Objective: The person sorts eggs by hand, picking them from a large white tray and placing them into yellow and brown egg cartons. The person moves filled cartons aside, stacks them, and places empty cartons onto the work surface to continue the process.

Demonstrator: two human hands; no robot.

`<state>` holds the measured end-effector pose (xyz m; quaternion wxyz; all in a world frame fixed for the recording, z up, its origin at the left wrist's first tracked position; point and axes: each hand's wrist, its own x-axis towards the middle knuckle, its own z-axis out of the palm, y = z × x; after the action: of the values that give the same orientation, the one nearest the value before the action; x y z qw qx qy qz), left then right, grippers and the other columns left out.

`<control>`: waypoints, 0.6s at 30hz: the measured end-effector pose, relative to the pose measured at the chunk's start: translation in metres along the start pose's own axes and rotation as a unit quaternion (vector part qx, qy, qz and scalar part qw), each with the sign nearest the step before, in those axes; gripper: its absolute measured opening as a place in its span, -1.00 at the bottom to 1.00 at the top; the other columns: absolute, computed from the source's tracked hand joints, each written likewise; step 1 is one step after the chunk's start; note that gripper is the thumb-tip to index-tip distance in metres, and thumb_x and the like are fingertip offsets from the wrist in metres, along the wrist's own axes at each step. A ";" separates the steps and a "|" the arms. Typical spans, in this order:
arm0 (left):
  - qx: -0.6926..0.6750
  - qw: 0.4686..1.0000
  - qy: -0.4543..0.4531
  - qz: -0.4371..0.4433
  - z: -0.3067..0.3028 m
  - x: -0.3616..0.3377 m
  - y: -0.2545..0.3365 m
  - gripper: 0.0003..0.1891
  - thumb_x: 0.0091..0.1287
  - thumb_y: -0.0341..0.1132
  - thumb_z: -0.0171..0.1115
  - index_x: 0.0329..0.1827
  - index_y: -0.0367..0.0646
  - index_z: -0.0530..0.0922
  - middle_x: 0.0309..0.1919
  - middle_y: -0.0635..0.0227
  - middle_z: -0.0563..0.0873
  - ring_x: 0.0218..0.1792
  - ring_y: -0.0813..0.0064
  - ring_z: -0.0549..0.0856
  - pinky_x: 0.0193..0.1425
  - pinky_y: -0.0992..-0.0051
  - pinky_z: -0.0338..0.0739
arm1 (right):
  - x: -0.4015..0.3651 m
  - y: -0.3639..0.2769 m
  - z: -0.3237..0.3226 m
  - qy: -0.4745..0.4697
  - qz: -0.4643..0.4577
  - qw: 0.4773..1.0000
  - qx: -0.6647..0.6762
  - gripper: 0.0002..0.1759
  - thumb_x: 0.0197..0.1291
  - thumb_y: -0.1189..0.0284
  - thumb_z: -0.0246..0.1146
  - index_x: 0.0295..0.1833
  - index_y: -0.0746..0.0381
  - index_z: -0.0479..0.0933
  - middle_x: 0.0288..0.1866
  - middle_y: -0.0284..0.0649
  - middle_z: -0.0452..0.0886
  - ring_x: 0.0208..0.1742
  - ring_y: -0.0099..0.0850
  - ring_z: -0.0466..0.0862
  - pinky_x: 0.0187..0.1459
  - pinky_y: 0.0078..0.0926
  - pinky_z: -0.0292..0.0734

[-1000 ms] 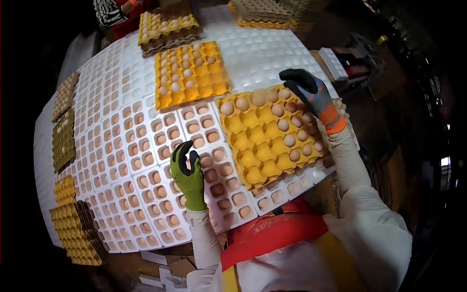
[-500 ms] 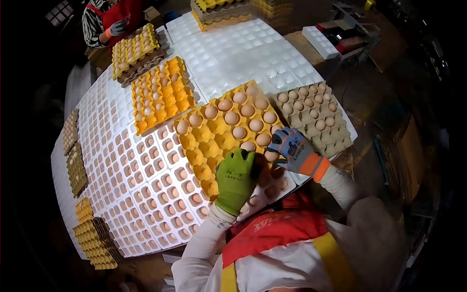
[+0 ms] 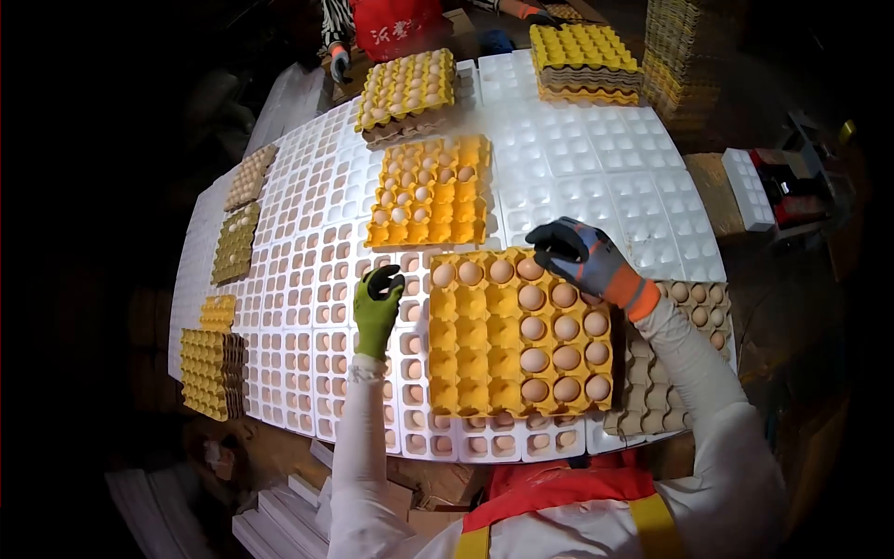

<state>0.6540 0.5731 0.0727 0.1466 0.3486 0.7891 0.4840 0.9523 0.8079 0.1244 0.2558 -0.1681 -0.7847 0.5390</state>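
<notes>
A yellow egg tray (image 3: 475, 373) lies in front of me, with brown eggs along its far row and in its right columns; its left cups hold none. My left hand (image 3: 378, 307), in a green glove, hovers left of the tray over the white foam trays (image 3: 321, 317), its thumb and fingers curled apart with nothing between them. Above the tray's far right part is my right hand (image 3: 582, 259), in a grey-blue glove with an orange cuff. Its fingers are bent over the far-row eggs, and whether they hold an egg is hidden.
An orange tray (image 3: 456, 219), partly filled, stands beyond. Stacked trays (image 3: 410, 88) with eggs and another stack (image 3: 587, 70) stand at the far edge. A grey tray (image 3: 652, 391) with eggs lies right. A co-worker in a red apron (image 3: 396, 26) is across the table.
The view has swung, so the tray appears squarer. My left hand has left the tray's near edge for its left side. My right hand has moved to the tray's far right part.
</notes>
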 end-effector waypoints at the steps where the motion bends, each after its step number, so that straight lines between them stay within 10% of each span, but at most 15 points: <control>1: -0.035 0.999 0.030 -0.017 -0.008 0.032 -0.050 -0.70 0.40 -0.38 0.39 0.16 -0.20 0.70 0.00 0.34 0.80 -0.09 0.52 0.75 0.00 0.49 0.62 | 0.032 0.024 0.004 -0.014 0.044 0.999 0.022 -0.61 0.33 0.27 0.43 0.20 0.16 0.60 -0.07 -0.25 0.70 -0.15 -0.42 0.74 -0.07 -0.44 0.67; 4: 0.209 0.972 0.108 -0.025 -0.013 0.102 -0.104 -0.50 0.35 -0.13 0.41 0.21 -0.32 0.65 0.11 0.03 0.76 0.07 0.17 0.74 0.20 0.27 0.60 | 0.128 0.100 0.029 -0.064 0.180 0.981 -0.034 -0.28 0.25 0.09 0.46 0.41 0.19 0.44 0.00 -0.20 0.73 -0.19 -0.42 0.72 -0.14 -0.47 0.67; 6: 0.147 0.978 0.143 -0.029 -0.004 0.138 -0.145 -0.44 0.36 -0.09 0.39 0.28 -0.32 0.60 0.15 -0.05 0.73 0.21 0.02 0.66 0.32 0.20 0.52 | 0.171 0.119 0.056 -0.047 0.282 0.958 0.011 -0.22 0.18 0.06 0.54 0.38 0.23 0.44 0.00 -0.26 0.71 -0.06 -0.44 0.72 -0.18 -0.45 0.70; 7: 0.073 0.986 0.144 -0.050 0.000 0.159 -0.172 -0.39 0.35 -0.08 0.40 0.33 -0.34 0.56 0.21 -0.07 0.70 0.23 0.00 0.66 0.32 0.21 0.53 | 0.187 0.144 0.071 -0.025 0.270 0.962 -0.029 0.01 0.08 -0.03 0.50 0.47 0.40 0.33 0.03 -0.04 0.71 -0.30 -0.32 0.72 -0.34 -0.41 0.67; 10: 0.035 0.987 0.067 -0.141 0.002 0.206 -0.222 -0.27 0.26 -0.07 0.50 0.37 -0.42 0.51 0.22 -0.13 0.70 0.25 0.05 0.69 0.29 0.28 0.56 | 0.221 0.165 0.106 -0.094 0.362 0.918 -0.132 0.15 -0.01 -0.09 0.55 0.47 0.50 0.28 0.15 0.10 0.69 -0.02 -0.11 0.77 -0.02 -0.25 0.71; 11: 0.034 0.985 0.073 -0.153 -0.001 0.215 -0.230 -0.32 0.29 -0.27 0.53 0.42 -0.33 0.46 -0.11 0.37 0.75 -0.25 0.62 0.67 -0.30 0.60 0.45 | 0.225 0.176 0.121 -0.037 0.341 0.915 -0.211 0.17 -0.04 -0.10 0.57 0.45 0.52 0.30 0.17 0.13 0.68 0.06 -0.07 0.75 0.08 -0.22 0.67; 13: -0.163 0.959 -0.006 -0.233 -0.020 0.207 -0.189 -0.48 0.31 -0.26 0.49 0.29 -0.27 0.60 -0.06 0.41 0.77 -0.25 0.65 0.65 -0.30 0.66 0.42 | 0.228 0.182 0.129 0.066 0.353 0.902 -0.240 0.16 -0.11 -0.10 0.61 0.41 0.52 0.36 0.15 0.19 0.69 0.14 0.00 0.74 0.22 -0.22 0.61; 15: -0.204 0.963 -0.130 -0.114 -0.038 0.209 -0.187 -0.70 0.43 -0.40 0.30 0.19 -0.26 0.66 -0.09 0.44 0.76 -0.17 0.57 0.67 -0.13 0.58 0.58 | 0.236 0.172 0.099 -0.013 0.371 0.922 -0.112 0.10 -0.12 -0.02 0.62 0.38 0.51 0.39 0.14 0.12 0.71 0.08 -0.07 0.75 0.13 -0.27 0.65; 17: 0.128 0.942 -0.143 0.275 -0.043 0.212 -0.181 -0.66 0.35 -0.62 0.09 0.12 -0.26 0.69 -0.07 0.40 0.75 -0.17 0.52 0.68 -0.08 0.56 0.59 | 0.233 0.174 0.079 -0.008 0.321 0.947 0.003 -0.05 -0.11 0.10 0.64 0.30 0.47 0.48 0.10 0.03 0.74 0.03 -0.15 0.76 0.07 -0.31 0.66; 18: 0.118 0.950 -0.143 0.251 -0.039 0.212 -0.179 -0.63 0.30 -0.66 0.07 0.10 -0.26 0.69 -0.05 0.34 0.75 -0.16 0.47 0.69 -0.07 0.55 0.59 | 0.229 0.175 0.073 0.029 0.286 0.956 0.048 -0.14 -0.11 0.17 0.65 0.25 0.44 0.52 0.07 -0.02 0.76 0.00 -0.19 0.76 0.05 -0.33 0.66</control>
<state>0.4071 0.6418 -0.0410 0.0890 0.6159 0.6984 0.3535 0.7211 0.9396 -0.0092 0.1213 -0.3888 -0.6691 0.6217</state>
